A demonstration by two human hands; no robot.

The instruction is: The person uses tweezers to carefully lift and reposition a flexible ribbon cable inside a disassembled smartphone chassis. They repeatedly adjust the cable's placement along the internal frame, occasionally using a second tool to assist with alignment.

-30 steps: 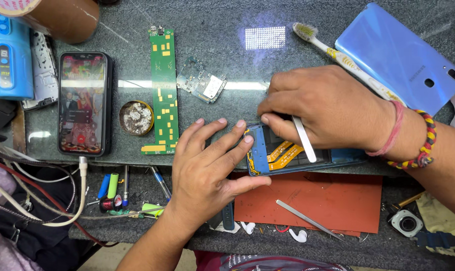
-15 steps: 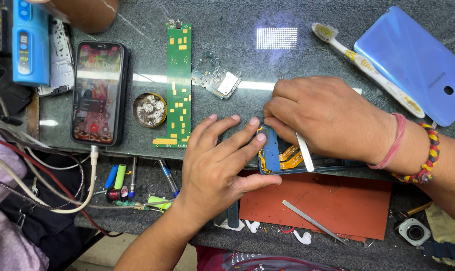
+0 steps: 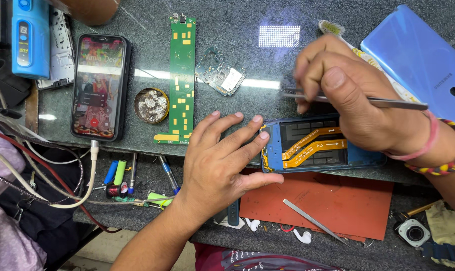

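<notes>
An opened blue phone body (image 3: 312, 145) with orange flex cables lies on the dark stone bench near its front edge. My left hand (image 3: 222, 160) rests flat on the bench, fingers spread, fingertips touching the phone's left end. My right hand (image 3: 353, 100) hovers above the phone and grips metal tweezers (image 3: 388, 103), held roughly level with the tips pointing left. A small circuit board (image 3: 221, 78) lies behind the phone, and a long green circuit board (image 3: 181, 80) lies to its left.
A lit black phone (image 3: 99, 85) on a cable lies at left beside a small round tin (image 3: 152, 105). A blue back cover (image 3: 418, 60) and toothbrush (image 3: 338, 32) sit at back right. A red mat (image 3: 338, 200) with a metal tool (image 3: 312, 221) is below, pens (image 3: 119, 173) at lower left.
My right hand has lifted off the phone body and now holds the tweezers above it. The view has moved closer and shifted. My left hand stays at the phone's left end.
</notes>
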